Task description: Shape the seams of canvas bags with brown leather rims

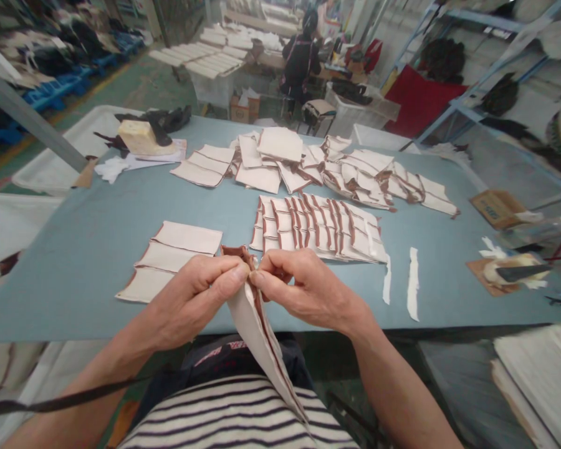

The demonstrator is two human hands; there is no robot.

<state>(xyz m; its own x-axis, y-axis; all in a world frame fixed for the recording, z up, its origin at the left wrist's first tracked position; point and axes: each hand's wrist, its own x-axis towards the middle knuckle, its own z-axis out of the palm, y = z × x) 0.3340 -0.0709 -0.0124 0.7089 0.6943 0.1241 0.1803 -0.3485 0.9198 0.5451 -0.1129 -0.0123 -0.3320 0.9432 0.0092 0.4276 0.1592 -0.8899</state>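
Observation:
Between my two hands hangs a cream fabric panel (257, 330) with a brown edge, folded lengthwise, its lower end reaching down over my striped shirt. My left hand (199, 293) pinches the panel's upper part between thumb and fingers. Close against it, my right hand (303, 287) pinches the brown edge at the same spot. What lies right between the fingertips is hidden. Left of my hands, a flat cream panel (166, 255) with brown seams lies on the blue-green table (98, 249). Just beyond my right hand lies a row of overlapping panels (318, 224) with brown edges.
A loose pile of panels (280, 149) spreads across the table's far side. Two white strips, one a loose strip (412, 284), lie at right. A yellowish block (143, 136) sits at far left, a cardboard box (498, 209) at right. A person (302, 59) is in the background.

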